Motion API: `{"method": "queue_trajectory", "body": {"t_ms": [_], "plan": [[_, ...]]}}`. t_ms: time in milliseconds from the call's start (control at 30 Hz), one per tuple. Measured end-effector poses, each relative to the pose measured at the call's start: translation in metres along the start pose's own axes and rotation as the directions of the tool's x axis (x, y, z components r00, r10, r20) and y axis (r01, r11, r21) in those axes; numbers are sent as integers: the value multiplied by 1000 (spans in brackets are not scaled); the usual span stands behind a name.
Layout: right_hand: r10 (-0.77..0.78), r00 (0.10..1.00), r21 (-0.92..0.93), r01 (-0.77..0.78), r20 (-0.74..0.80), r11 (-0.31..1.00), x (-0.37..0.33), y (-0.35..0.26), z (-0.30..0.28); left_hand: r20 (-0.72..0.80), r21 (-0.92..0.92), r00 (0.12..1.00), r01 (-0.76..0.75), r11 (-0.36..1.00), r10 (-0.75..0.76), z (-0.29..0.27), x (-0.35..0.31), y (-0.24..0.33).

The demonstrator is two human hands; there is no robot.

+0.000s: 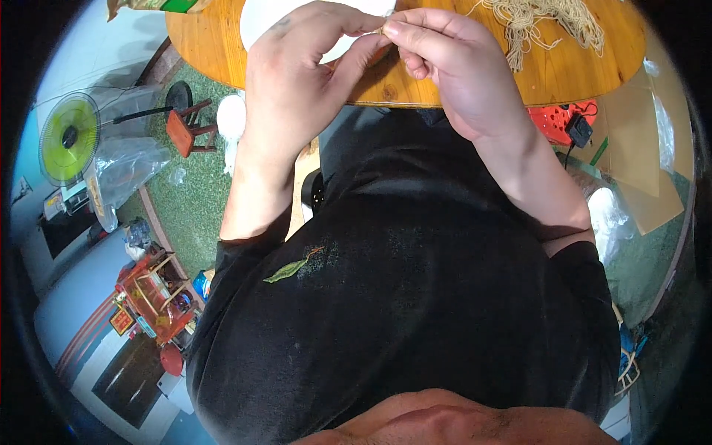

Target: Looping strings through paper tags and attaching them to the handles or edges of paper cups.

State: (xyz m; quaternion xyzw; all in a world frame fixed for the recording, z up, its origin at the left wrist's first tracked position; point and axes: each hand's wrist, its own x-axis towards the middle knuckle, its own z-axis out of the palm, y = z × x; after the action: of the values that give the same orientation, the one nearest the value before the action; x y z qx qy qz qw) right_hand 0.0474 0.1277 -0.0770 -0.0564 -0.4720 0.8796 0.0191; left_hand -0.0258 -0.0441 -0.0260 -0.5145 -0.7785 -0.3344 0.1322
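Over the near part of a round wooden table (211, 46), my left hand (300, 67) and my right hand (452, 63) meet fingertip to fingertip. Each is closed in a pinch. A tiny tan bit shows between the tips, too small for me to name. Behind my left hand, partly covered by it, lies a white round thing (259, 16), perhaps a plate or a bowl. To the right of my right hand is a loose bundle of beige string (552, 26), with strands trailing toward the table's near edge.
A green package (167, 4) lies at the table's far left edge. On the left floor stand a green fan (70, 139) and a small reddish stool (185, 133). A red basket (550, 122) and cardboard (630, 141) are at the right, below the table.
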Motion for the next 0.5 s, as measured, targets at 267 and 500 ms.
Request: {"method": "queue_trajectory", "body": {"t_ms": [267, 500], "plan": [[-68, 993, -298, 38, -91, 954, -7, -8, 15, 3, -55, 987, 160, 986, -160, 0, -4, 0], [-673, 710, -725, 573, 207, 382, -7, -8, 8, 20, -221, 949, 311, 924, -315, 1, -8, -3]]}}
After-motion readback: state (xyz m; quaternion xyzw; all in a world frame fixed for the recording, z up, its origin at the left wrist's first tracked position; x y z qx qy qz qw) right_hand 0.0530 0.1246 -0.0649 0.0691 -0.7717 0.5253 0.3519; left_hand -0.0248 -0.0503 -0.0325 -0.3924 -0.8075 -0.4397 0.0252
